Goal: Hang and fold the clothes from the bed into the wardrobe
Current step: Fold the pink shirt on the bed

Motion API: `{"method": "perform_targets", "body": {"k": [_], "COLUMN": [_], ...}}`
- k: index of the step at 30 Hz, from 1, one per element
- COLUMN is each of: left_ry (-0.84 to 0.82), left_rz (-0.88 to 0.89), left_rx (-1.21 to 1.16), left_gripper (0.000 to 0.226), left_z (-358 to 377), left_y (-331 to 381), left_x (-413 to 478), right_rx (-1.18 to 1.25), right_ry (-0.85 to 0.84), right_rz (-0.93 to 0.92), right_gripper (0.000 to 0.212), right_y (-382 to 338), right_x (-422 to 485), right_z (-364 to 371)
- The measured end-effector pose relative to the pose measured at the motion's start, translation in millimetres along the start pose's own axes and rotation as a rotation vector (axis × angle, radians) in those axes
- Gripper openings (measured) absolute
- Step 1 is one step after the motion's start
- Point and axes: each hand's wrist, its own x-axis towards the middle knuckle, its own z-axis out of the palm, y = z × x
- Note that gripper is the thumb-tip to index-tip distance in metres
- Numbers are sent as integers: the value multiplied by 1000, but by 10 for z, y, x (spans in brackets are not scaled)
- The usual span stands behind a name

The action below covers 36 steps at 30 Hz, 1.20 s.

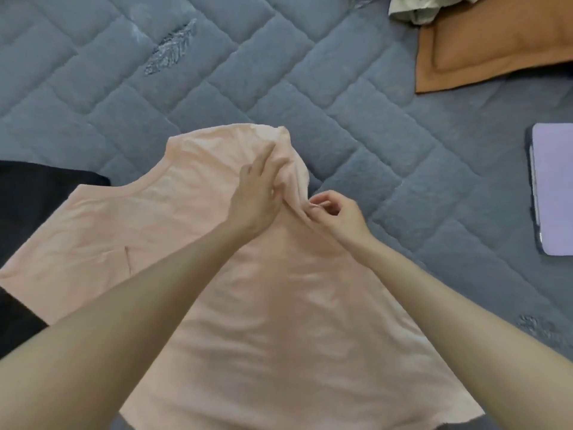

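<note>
A person's left hand (255,197), fingers straight, presses a pink shirt (124,237); the right hand (339,214), at three o'clock, pinches its fold.

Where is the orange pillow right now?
In the head view, the orange pillow lies at the top right on the blue quilt, just below a crumpled pale cloth and above the lilac tablet at the right edge.

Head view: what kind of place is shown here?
Most likely a bedroom: a quilted grey-blue bedcover, an orange pillow on it, and a pink shirt laid flat on top.
</note>
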Motion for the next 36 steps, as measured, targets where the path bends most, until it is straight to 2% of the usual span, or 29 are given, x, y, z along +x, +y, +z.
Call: {"method": "perform_targets", "body": {"k": [3, 5, 7, 9, 10, 12, 14, 16, 19, 21, 24, 25, 27, 30, 32, 36], "left_ry": [-57, -178, -199, -145, -139, -165, -197, -234, -302, -355, -424, -398, -277, -168, -73, 32], "left_rz": [110, 75, 44, 1, -31, -42, -4, -44, -191, -249, -256, -246, -226, -231, -215, -38], "left_rx": [266, 401, 470, 391, 322, 287, 368, 364, 192, 93, 232, 291, 336, 305, 182, -8], "left_gripper": [46, 44, 46, 50, 54, 59, 58, 55, 47, 52, 57, 53, 31, 7, 9, 15], "left_z": [-56, -89, -108, -140, -153, -172, -178, -189, -209, -236, -231, -208, -145, -105, -141, -310], "left_y": [-21, -99, -209, -313, -351, -418, -461, -479, -477, -474, -408, -374, -310, -216, -127, 196], "left_x": [271, 328, 281, 190, 155, 93, 47, 24, 34, 79, 138, 135, 119, 113, 147, 340], "right_rx": [-92, -189, -209, -161, -126, -69, 20, 131, 141, 156, 75, 68, 91, 84, 115, 145], "right_ry": [-139, -244, -251, -186, -150, -127, -156, -202, -239, -234, -168, -149, -153, -134, -75, 150], "right_rz": [-105, -112, -54, 40, 88, 147, 155, 141, 71, -14, -124, -120, -99, -91, -65, -47], "right_gripper": [19, 22, 21, 11, 13, 28, 38, 30, 10, 11, 19, 20, 18, 24, 25, 16], "right_y": [51, 105, 153, 172, 166, 129, 70, 57, 108, 130, 146, 143, 131, 79, 26, -85], "right_x": [-198, -296, -320, -291, -260, -187, -123, -110, -162, -225, -293, -308, -339, -383, -395, -362], "right_z": [89, 163, 221, 287, 322, 397, 466, 521, 555, 562, 558, 544, 505, 427, 353, 90]}}
